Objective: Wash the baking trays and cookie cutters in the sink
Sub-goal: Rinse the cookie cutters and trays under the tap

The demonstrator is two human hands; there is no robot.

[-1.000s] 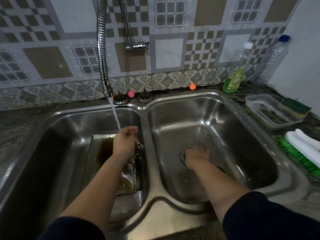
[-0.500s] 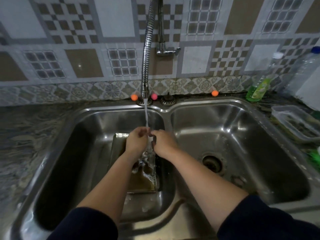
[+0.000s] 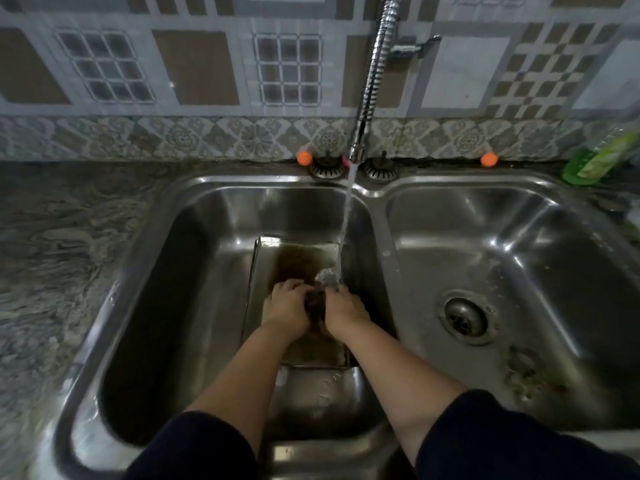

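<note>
Your left hand (image 3: 285, 304) and right hand (image 3: 344, 308) sit close together, knuckles up, fingers curled inward toward each other. Both forearms reach forward, converging. The grip itself is blurred, so possibly clasped on something.

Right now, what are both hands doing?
Left hand: closed on a small dark object, too blurred to identify.
Right hand: closed on the same object.

The sink (image 3: 372, 194) has two basins side by side. A baking tray (image 3: 298, 261) lies in the left basin, toward its right wall. The left hand (image 3: 285, 306) and right hand (image 3: 344, 308) meet over the tray, a small object (image 3: 314, 301) between them. The faucet (image 3: 372, 81) hangs behind, above the divider. The drain (image 3: 465, 317) is in the right basin
</note>
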